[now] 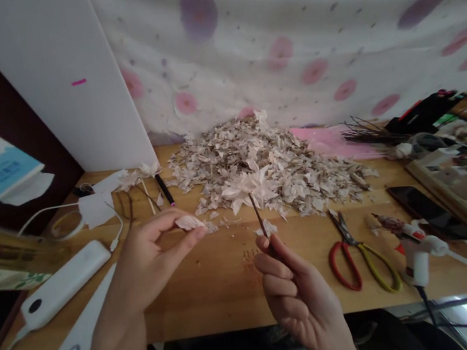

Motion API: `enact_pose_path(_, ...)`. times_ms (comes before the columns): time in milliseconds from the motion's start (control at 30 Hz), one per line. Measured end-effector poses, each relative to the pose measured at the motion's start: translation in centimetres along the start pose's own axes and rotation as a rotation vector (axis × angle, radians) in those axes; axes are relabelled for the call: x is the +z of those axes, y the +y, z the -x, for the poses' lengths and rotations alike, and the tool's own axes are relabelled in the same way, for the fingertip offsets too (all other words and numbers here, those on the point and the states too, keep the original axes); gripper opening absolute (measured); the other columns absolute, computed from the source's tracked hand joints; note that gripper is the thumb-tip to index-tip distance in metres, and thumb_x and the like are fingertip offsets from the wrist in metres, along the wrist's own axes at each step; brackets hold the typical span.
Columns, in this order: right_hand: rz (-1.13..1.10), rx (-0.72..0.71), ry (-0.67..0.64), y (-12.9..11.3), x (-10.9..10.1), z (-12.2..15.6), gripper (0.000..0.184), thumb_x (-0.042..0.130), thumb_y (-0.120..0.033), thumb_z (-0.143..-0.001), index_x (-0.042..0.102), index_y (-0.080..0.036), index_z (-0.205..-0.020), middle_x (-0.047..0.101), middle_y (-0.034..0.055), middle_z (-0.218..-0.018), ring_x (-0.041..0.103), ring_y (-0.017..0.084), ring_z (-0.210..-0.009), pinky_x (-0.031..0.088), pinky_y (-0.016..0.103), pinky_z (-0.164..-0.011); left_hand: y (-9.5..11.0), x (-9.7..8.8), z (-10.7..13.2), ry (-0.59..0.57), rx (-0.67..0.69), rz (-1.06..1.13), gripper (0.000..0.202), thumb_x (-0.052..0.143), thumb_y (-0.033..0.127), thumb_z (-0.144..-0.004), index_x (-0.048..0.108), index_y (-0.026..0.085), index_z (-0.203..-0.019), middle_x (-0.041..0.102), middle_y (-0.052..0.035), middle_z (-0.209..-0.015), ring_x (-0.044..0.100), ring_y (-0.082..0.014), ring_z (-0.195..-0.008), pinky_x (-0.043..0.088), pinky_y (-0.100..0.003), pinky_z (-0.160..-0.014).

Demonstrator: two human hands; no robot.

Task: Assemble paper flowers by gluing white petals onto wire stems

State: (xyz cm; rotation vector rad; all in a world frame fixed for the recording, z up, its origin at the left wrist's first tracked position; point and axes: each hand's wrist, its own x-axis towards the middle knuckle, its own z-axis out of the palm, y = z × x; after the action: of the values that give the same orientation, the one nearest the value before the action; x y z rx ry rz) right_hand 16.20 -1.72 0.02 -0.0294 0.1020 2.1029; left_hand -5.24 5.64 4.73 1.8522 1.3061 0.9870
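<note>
Right hand: fingers closed round a thin, dark brown stem; this hand (296, 293) is near the front edge of the table, and its thumb and first finger pinch the low end.
Left hand: thumb and first finger pinch one small, pale, thin petal; this hand (153, 256) is on the other side, with a gap between the two hands.
Flower: a white, papery bloom with many pointed petals (255, 186), on the far end of the brown stem (257, 212), just above the right fingers in the view.
Stem's long way: it runs away from the right hand toward the big pile, leaning a little left at the top.
Petal's long way: the pale petal (188, 222) lies nearly side to side, so it points across the stem, not along it.
Petal to flower: the petal is left of the bloom and a bit lower in the view, near it but not touching.
Small white scrap: one bit (268, 228) shows by the right fingertips; I can't tell if it is on the stem or on the table behind.
Pile: a big heap of dry, cream and grey petals (251, 146) sits behind the flower.
Tools: scissors with one red and one yellow handle (348, 237) lie right of the right hand, and a white glue gun (416, 259) is past them.
Table: light brown wood (206, 289) under it all.
</note>
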Motion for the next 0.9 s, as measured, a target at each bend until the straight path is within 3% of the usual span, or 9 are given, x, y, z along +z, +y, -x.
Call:
enact_pose_path(200, -0.008, -0.052, 0.052, 0.5, -0.2, 0.1, 0.010, 0.067, -0.024, -0.097, 0.062, -0.016, -0.097, 0.032, -0.0128, -0.059, 0.014, 0.003, -0.043, 0.006, 0.005, -0.029, -0.5, 2.3, 0.7, -0.049, -0.061, 0.047, 0.012, 0.075, 0.033, -0.083, 0.074, 0.022, -0.078, 0.075, -0.0001, -0.083, 0.068, -0.0186, -0.081, 0.052, -0.029, -0.076)
enact_pose_path(300, -0.105, -0.095, 0.015, 0.7, -0.4, 0.2, 0.008, 0.060, -0.024, -0.101, 0.061, -0.016, -0.097, 0.028, -0.0137, -0.058, 0.016, 0.001, -0.041, 0.004, 0.003, -0.031, 0.1, 4.0, 1.3, -0.097, -0.061, 0.095, 0.014, 0.075, 0.030, -0.084, 0.072, 0.021, -0.073, 0.073, 0.0013, -0.075, 0.067, -0.0168, -0.075, 0.052, -0.027, -0.072)
enact_pose_path(400, -0.181, -0.154, -0.054, 0.9, -0.5, 0.2, 0.021, 0.045, -0.027, -0.105, 0.062, -0.016, -0.097, 0.026, -0.0151, -0.055, 0.015, -0.001, -0.038, 0.007, 0.000, -0.034, 1.1, 5.5, 2.2, -0.116, -0.026, 0.140, 0.015, 0.075, 0.026, -0.085, 0.071, 0.022, -0.072, 0.072, 0.0022, -0.074, 0.067, -0.0152, -0.074, 0.052, -0.026, -0.072)
enact_pose_path(533, -0.081, -0.256, -0.027, 1.1, -0.3, 0.5, 0.038, 0.032, -0.035, -0.105, 0.064, -0.018, -0.094, 0.024, -0.0175, -0.050, 0.004, -0.004, -0.034, 0.010, 0.000, -0.039, 2.2, 6.6, 3.3, -0.110, 0.004, 0.176, 0.012, 0.074, 0.020, -0.086, 0.071, 0.022, -0.075, 0.074, 0.0026, -0.075, 0.070, -0.0140, -0.074, 0.053, -0.024, -0.072)
enact_pose_path(800, -0.022, -0.282, -0.040, 1.4, -0.6, 0.8, 0.033, 0.040, -0.034, -0.103, 0.064, -0.018, -0.088, 0.026, -0.0188, -0.047, -0.003, -0.005, -0.033, 0.012, 0.000, -0.037, 2.9, 7.8, 5.1, -0.112, 0.150, 0.030, 0.018, 0.061, 0.008, -0.092, 0.069, 0.022, -0.084, 0.075, 0.0001, -0.083, 0.072, -0.0159, -0.077, 0.055, -0.024, -0.068)
enact_pose_path(900, 0.010, -0.288, 0.019, 1.3, -0.8, 0.8, 0.036, 0.039, -0.036, -0.103, 0.063, -0.018, -0.085, 0.024, -0.0192, -0.046, -0.004, -0.005, -0.033, 0.010, 0.001, -0.037, 3.2, 7.8, 5.4, -0.127, 0.176, 0.030, 0.021, 0.057, 0.007, -0.093, 0.069, 0.023, -0.086, 0.074, -0.0003, -0.084, 0.073, -0.0157, -0.077, 0.057, -0.024, -0.069)
